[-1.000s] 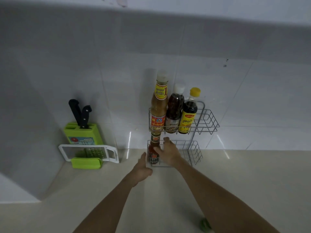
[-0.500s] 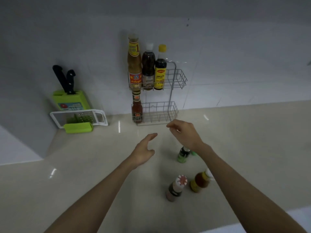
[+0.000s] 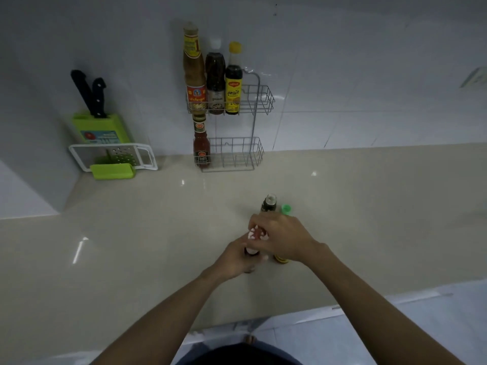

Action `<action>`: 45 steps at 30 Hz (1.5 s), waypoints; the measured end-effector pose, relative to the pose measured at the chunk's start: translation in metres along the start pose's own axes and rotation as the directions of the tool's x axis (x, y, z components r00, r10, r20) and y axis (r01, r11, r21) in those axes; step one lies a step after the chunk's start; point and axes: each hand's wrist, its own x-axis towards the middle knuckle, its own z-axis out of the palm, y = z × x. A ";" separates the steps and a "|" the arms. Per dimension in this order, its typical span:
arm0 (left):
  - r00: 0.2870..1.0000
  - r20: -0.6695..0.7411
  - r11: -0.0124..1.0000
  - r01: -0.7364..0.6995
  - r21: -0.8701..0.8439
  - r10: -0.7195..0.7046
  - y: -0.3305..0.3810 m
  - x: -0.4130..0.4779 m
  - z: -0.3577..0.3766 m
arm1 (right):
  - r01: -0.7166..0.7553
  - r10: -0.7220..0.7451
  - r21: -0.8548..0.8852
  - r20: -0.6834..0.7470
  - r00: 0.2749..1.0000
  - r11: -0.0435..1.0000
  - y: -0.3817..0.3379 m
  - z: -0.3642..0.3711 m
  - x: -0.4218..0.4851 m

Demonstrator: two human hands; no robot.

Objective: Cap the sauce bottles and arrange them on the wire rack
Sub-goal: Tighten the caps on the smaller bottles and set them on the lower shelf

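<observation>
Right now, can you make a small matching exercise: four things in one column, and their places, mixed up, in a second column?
Things:
1. yellow-cap bottle
2. red sauce bottle
3. knives
4. green cap

Places:
A. in the green block at left
B. lower shelf of the rack
C. on the counter, beyond the hands
D. upper shelf of the rack

Pairs: 1-D, 2-B, 3-A, 4-C

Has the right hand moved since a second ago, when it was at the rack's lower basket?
Yes. The right hand has come back from the wire rack toward the person, now on the red-and-white cap of a counter bottle.
</observation>
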 end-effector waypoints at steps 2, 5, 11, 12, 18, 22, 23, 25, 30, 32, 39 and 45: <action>0.998 -0.066 0.999 -0.017 -0.037 0.015 0.003 -0.003 0.003 | 0.041 -0.041 -0.002 0.009 0.999 0.999 -0.002 0.002 0.000; 0.995 -0.098 0.999 -0.032 -0.029 0.029 0.012 -0.003 -0.002 | 0.152 -0.152 0.011 0.006 0.988 0.988 0.000 -0.006 0.010; 0.998 0.058 0.999 -0.026 0.021 0.025 0.059 -0.004 -0.037 | 0.360 -0.372 0.103 0.144 0.917 0.927 -0.004 -0.076 0.048; 0.994 0.111 0.999 -0.011 0.036 0.007 0.066 -0.004 -0.042 | 0.376 -0.395 0.128 0.179 0.901 0.918 -0.007 -0.088 0.053; 0.993 0.118 0.999 -0.027 0.037 0.023 0.082 -0.008 -0.045 | 0.474 -0.468 0.018 0.202 0.861 0.880 -0.014 -0.107 0.074; 0.986 0.161 0.996 -0.060 0.069 0.048 0.097 -0.006 -0.042 | 0.591 -0.608 -0.362 0.080 0.790 0.721 -0.008 -0.093 0.073; 0.983 0.177 0.995 -0.060 0.080 0.045 0.100 -0.004 -0.043 | 0.601 -0.644 -0.413 0.044 0.764 0.684 -0.005 -0.093 0.073; 0.983 0.184 0.994 -0.046 0.096 0.028 0.103 -0.002 -0.044 | 0.610 -0.684 -0.448 -0.005 0.729 0.653 0.000 -0.094 0.072; 0.985 0.174 0.996 -0.029 0.079 0.015 0.101 0.005 -0.050 | 0.587 -0.623 -0.315 -0.017 0.782 0.746 0.008 -0.088 0.069; 0.984 0.177 0.997 -0.020 0.072 0.007 0.101 0.005 -0.052 | 0.538 -0.540 -0.220 0.055 0.840 0.814 0.005 -0.091 0.068; 0.983 -0.169 0.997 -0.074 0.005 0.074 0.089 0.016 -0.044 | 0.235 -0.346 -0.475 -0.162 0.924 0.848 -0.014 -0.069 0.075; 0.998 0.008 0.997 -0.060 0.051 0.059 0.103 0.010 -0.066 | 0.396 -0.381 -0.185 0.113 0.918 0.899 -0.017 -0.111 0.081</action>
